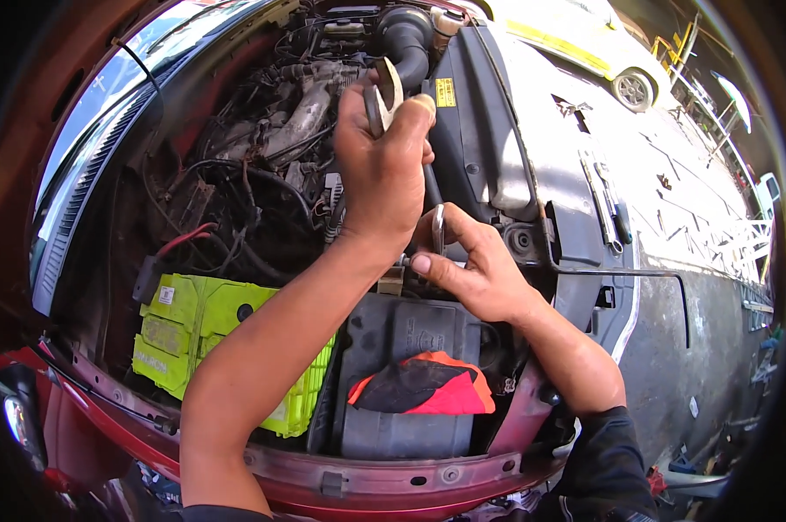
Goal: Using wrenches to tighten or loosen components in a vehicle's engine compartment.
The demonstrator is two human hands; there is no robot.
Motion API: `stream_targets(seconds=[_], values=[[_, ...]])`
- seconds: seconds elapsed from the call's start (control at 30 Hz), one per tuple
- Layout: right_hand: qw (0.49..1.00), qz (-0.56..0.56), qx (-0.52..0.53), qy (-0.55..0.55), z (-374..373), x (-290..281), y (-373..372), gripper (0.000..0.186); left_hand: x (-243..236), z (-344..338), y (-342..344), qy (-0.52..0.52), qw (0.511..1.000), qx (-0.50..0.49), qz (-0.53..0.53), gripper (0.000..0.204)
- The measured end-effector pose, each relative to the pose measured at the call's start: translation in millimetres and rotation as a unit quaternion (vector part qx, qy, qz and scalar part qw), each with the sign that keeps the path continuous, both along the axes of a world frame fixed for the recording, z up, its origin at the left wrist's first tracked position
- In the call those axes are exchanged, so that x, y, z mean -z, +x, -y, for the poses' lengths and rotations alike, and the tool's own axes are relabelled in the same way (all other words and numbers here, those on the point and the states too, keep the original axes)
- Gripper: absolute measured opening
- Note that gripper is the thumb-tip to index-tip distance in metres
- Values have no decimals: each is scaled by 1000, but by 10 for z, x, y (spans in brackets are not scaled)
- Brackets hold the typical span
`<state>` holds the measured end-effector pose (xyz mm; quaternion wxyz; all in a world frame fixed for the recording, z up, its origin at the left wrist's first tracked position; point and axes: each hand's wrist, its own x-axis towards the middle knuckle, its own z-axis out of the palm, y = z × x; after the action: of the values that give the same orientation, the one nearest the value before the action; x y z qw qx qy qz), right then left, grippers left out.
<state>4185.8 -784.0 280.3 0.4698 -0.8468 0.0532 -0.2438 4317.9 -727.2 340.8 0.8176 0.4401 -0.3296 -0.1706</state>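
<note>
Raised over the engine bay, my left hand [380, 165] is closed around a two-pronged metal tool [389, 87], whose blunt ends stick up past the thumb. Lower and to the right, my right hand [484, 274] pinches a shiny, narrow metal piece [438, 228] between thumb and fingers; its exact kind is unclear. A dark rod or hose [432, 187] runs between the two hands. Below them sits a dark grey plastic box [410, 326], with a red, orange and black cloth glove [445, 387] lying on it. My left forearm partly covers a bright green battery [171, 326].
The engine [302, 122] with hoses and wiring fills the far left. A black plastic cover [476, 122] lines the right side. Several wrenches [603, 200] and a bent black rod [662, 275] rest on the right fender. A yellow and white car [584, 43] stands beyond.
</note>
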Motion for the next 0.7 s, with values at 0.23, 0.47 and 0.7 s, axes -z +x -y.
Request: stream_targets(seconds=[0.23,0.47,0.7], values=[[960,64,-73,262,-85,-185,171,55,-200,-15,79,-58,997,-46,8,32],[959,76,36,269,-245,-230,338,40,-131,152,342,-48,990,-31,129,22],[948,142,139,249,-335,-159,433,36,-156,324,252,-59,936,-263,229,20]])
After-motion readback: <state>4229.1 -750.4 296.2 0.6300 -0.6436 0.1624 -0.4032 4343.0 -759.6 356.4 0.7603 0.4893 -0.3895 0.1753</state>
